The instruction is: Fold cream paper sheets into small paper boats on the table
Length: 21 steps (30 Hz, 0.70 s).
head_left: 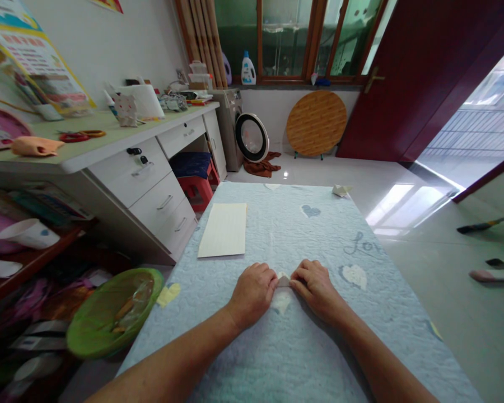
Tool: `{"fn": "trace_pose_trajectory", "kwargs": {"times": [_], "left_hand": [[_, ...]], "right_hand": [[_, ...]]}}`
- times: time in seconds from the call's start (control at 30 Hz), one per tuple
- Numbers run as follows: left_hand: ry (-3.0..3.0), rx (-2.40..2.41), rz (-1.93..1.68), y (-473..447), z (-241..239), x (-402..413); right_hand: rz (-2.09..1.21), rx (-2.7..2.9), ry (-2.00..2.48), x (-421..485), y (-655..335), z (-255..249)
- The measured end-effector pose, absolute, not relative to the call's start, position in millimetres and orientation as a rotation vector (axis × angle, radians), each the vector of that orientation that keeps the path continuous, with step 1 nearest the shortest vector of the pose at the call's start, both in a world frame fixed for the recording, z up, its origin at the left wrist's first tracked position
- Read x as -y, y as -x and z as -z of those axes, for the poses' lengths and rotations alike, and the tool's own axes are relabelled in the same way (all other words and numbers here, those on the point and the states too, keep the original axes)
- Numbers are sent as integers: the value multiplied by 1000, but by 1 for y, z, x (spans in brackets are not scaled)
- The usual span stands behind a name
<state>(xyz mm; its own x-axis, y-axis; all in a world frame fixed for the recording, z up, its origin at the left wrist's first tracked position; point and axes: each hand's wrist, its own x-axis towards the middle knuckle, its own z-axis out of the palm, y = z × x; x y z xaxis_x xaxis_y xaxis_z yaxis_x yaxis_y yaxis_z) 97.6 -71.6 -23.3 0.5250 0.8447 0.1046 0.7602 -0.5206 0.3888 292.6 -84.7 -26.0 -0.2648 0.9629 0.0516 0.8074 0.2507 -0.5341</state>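
Observation:
My left hand [254, 291] and my right hand [316, 286] lie side by side on a light blue quilted cloth [302, 347] that covers a table. Both have their fingers curled and pinched on a small folded piece of white paper [283, 279] between them. Most of that paper is hidden by my fingers. A stack of cream paper sheets [224, 229] lies on the cloth ahead and to the left. A small folded white paper shape [341, 190] sits at the cloth's far right corner.
A white desk with drawers [151, 179] stands along the left, with scissors [82, 135] and clutter on top. A green bowl [111, 310] sits at the table's left edge. A red stool [197, 190], a washing machine [243, 131] and a round wooden board [316, 122] stand beyond.

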Motion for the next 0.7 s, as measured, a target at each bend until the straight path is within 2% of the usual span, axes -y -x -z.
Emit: {"fn": "trace_pose_trajectory", "kwargs": {"times": [0.7], "left_hand": [[-2382,-1522,-382,-104,22,73]], "right_hand": [[-473,2165,1851,81,-283,25]]}}
